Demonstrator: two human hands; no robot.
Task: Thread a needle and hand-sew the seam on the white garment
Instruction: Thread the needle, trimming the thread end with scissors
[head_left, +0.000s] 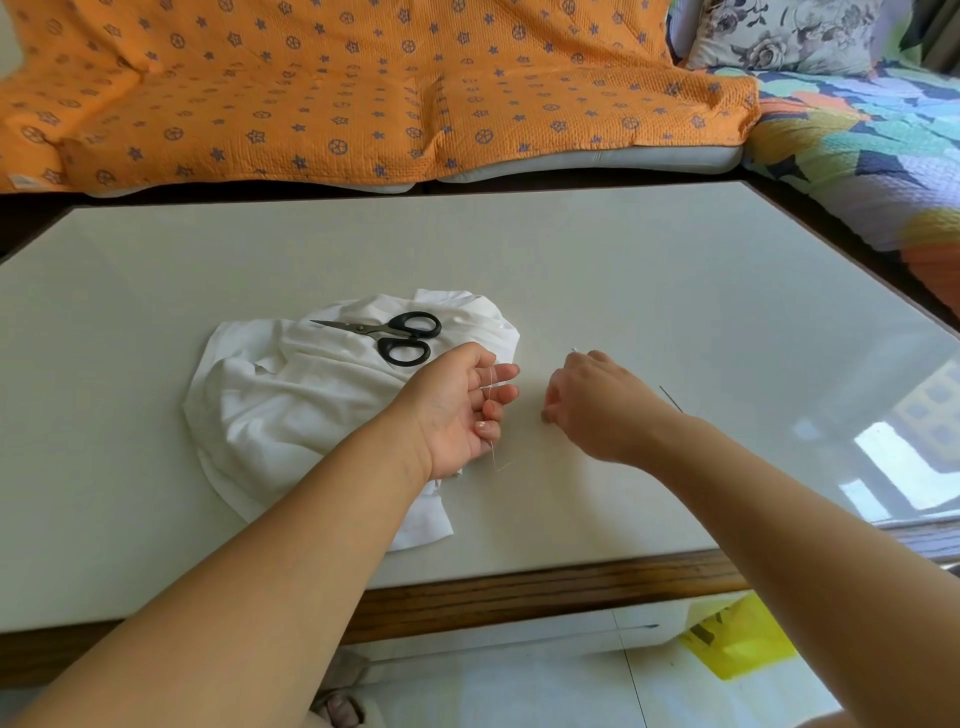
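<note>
An orange quilted cover (363, 93) with blue stars and wheels drapes the sofa behind, and a many-coloured patchwork quilt (857, 145) with a floral cushion (789, 31) lies to the right. In front stands a pale, glossy table (675, 291) with a dark wooden edge.

The white garment (291, 405) lies bunched on the table, left of centre, and the person's left forearm passes over its near corner. A pair of black-handled scissors (400, 335) rests on top of the garment's far side, blades closed and pointing left.

The left hand (457, 410) is turned palm up at the garment's right edge, fingers loosely curled. A fine white thread (496, 385) crosses its fingers and hangs past the thumb tip onto the table, so the hand holds it.

The right hand (597, 405) sits near it, a small gap between them. Its back faces me, with the fingers curled down so the tips touch the tabletop. I cannot tell whether they pinch anything. A tiny white thing (574, 351) shows just beyond its far fingertip, too small to name. A thin dark line (671, 399) lies on the table just right of that wrist; it may be a needle, but I cannot tell.

A yellow bag (743, 639) sits on the floor below the table's near edge
</note>
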